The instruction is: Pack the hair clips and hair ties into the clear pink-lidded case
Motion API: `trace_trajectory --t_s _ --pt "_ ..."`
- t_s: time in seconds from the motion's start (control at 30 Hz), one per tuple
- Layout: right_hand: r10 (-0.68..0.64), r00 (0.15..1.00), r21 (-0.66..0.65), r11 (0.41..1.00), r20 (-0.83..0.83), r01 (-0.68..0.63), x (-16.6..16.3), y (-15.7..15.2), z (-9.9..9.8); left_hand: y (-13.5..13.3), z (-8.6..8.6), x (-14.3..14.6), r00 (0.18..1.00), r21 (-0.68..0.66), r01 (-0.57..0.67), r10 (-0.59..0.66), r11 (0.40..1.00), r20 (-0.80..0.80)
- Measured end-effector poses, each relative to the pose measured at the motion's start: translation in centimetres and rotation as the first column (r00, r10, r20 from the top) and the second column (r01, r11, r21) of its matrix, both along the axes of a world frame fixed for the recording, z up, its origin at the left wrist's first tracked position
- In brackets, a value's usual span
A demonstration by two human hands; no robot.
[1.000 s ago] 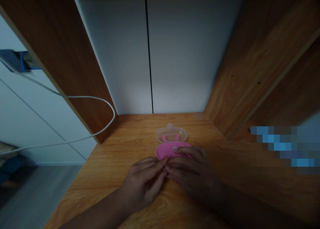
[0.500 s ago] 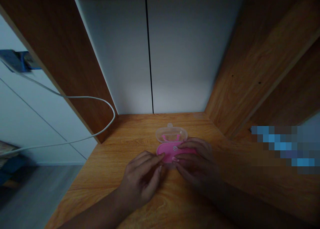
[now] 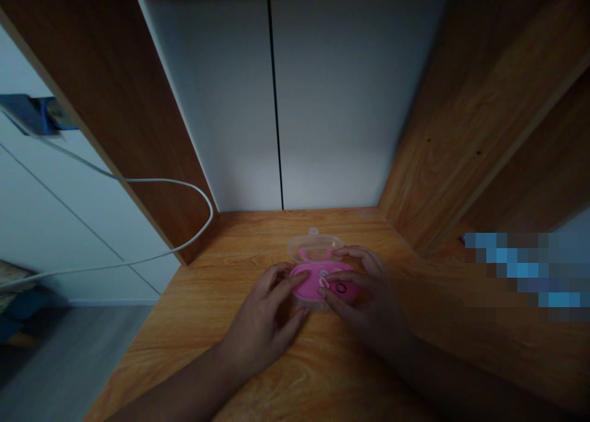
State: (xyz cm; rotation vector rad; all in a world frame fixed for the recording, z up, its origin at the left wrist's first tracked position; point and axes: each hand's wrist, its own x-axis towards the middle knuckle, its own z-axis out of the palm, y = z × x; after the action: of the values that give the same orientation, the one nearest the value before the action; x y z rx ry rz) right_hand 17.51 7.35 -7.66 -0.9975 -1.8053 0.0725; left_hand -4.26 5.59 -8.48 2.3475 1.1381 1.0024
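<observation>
A small oval case lies on the wooden table, its pink top face (image 3: 306,276) set over a clear lower part (image 3: 308,303). Behind it a clear hinged lid (image 3: 316,242) with a pink handle stands open. My left hand (image 3: 267,314) grips the left end of the case, fingers on the pink face and thumb at the front side. Between thumb and forefinger, my right hand (image 3: 369,296) pinches a small pink loop (image 3: 324,283) over the pink face. A whitish loop (image 3: 323,273) lies just behind it, and a dark ring (image 3: 341,288) rests to its right.
White panels (image 3: 322,115) close off the back of the table (image 3: 258,231). Wooden uprights stand left (image 3: 152,133) and right (image 3: 442,158). A white cable (image 3: 175,181) loops in from the left. At the right is a pixelated patch.
My right hand has shifted slightly and raised the pink loop, uncovering the dark ring. My left hand has moved its fingers further around the left end of the case.
</observation>
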Motion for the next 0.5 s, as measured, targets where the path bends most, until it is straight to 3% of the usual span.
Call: trace_trajectory --t_s 0.2,0.37,0.5 --pt "0.047 0.992 -0.123 0.990 -0.115 -0.061 0.7 0.2 -0.4 0.2 -0.1 -0.2 0.999 -0.043 0.001 -0.003 0.999 -0.039" --pt "-0.104 0.944 -0.237 0.971 -0.313 0.028 1.3 1.6 -2.0 0.3 -0.4 -0.4 1.000 -0.074 0.005 -0.007 0.997 -0.018" --pt "-0.063 0.856 -0.413 0.892 -0.513 -0.182 1.0 2.5 -3.3 0.4 -0.8 -0.4 0.999 -0.088 -0.017 0.021 0.996 0.041"
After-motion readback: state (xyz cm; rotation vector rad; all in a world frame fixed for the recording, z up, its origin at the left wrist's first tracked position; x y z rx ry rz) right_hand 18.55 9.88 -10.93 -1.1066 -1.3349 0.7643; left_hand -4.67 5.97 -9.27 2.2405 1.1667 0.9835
